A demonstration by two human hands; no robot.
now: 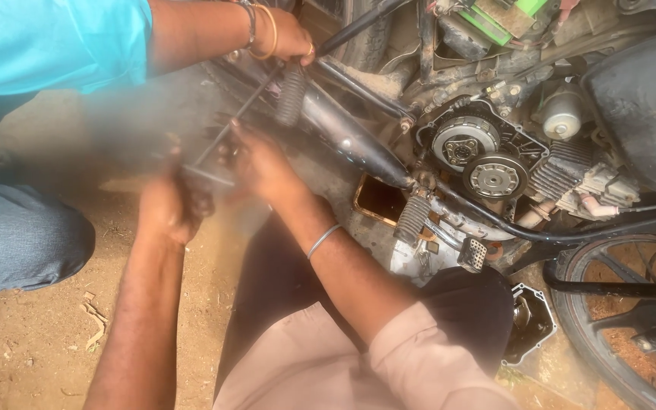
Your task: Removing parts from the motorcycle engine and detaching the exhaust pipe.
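Standing over this, the nearest stuff is the person's own knees in dark trousers and the beige sleeve on the right arm. A thin silver bangle sits on that wrist.

Landmark here is the exhaust pipe, the long grey one running diagonally across the bike. Both hands are just left of its lower end. The left hand is clenched around the near end of a thin metal rod, though the picture is blurry there so I can't make out the exact grip. The right hand is right beside it, fingers curled toward the same rod, touching it as far as I can tell; whether it's fully grasping I can't tell.

The rod slants up from the hands toward the upper end of the pipe, next to a ribbed rubber footpeg. Up there a co-worker's hand, with bangles and a turquoise sleeve, grips a dark bar.

Right of the pipe, the engine is open: two round clutch discs exposed. Below the pipe's right end there's an oil pan, another footpeg, and further right the loose engine cover on the dirt by the wheel.
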